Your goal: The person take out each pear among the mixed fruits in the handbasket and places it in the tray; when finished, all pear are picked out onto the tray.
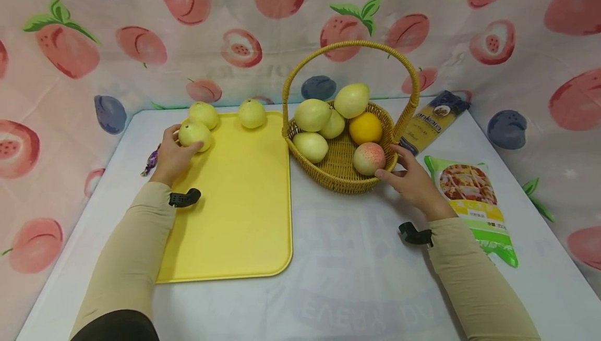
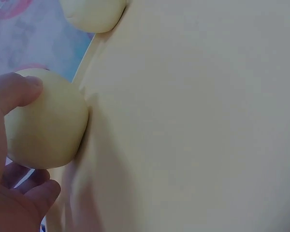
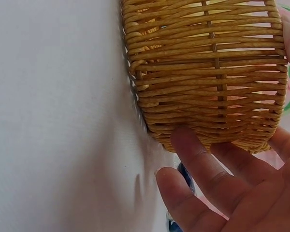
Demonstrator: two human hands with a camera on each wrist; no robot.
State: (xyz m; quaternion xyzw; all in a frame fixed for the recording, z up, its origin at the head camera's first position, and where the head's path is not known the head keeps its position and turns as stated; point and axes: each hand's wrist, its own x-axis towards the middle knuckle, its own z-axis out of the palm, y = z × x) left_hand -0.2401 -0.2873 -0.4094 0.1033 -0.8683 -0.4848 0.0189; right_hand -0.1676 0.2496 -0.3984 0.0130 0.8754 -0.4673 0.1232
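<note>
On the far left of the surface (image 1: 117, 184), a purple candy (image 1: 151, 162) is lying just beside the yellow tray (image 1: 235, 210); next to it, the left fingers (image 2: 46, 193) are curling round a pale fruit (image 1: 193, 136); they are opening only as wide as the fruit, with the thumb pressing one side and the others cupping the other; the pale fruit is showing at the tray's far left part, but whether it is touching the tray, I am not able to tell. A back fruit (image 1: 204, 114) is sitting close behind it, so going straight up before going sideways is looking safest; a bump might be sending the back fruit rolling; a soft, sure squeeze is seeming best for something so round and smooth. A third fruit (image 1: 251, 113) is resting at the tray's far edge, so giving it some room is helping too. Further right, the basket (image 1: 347, 185) is standing with its handle (image 1: 349, 43) arching high; more fruits are lying inside, and a peach (image 1: 369, 158) is sitting by the near right rim. The right fingers (image 3: 203, 166) are spreading a little and touching the outer wall, with the thumb lying on the rim; they are holding the basket lightly, and pushing hard might be sliding or tipping it. On the far right, a yellow packet (image 1: 434, 122) and a green bag (image 1: 469, 190) are lying near that hand, so small moves are being wise.
</note>
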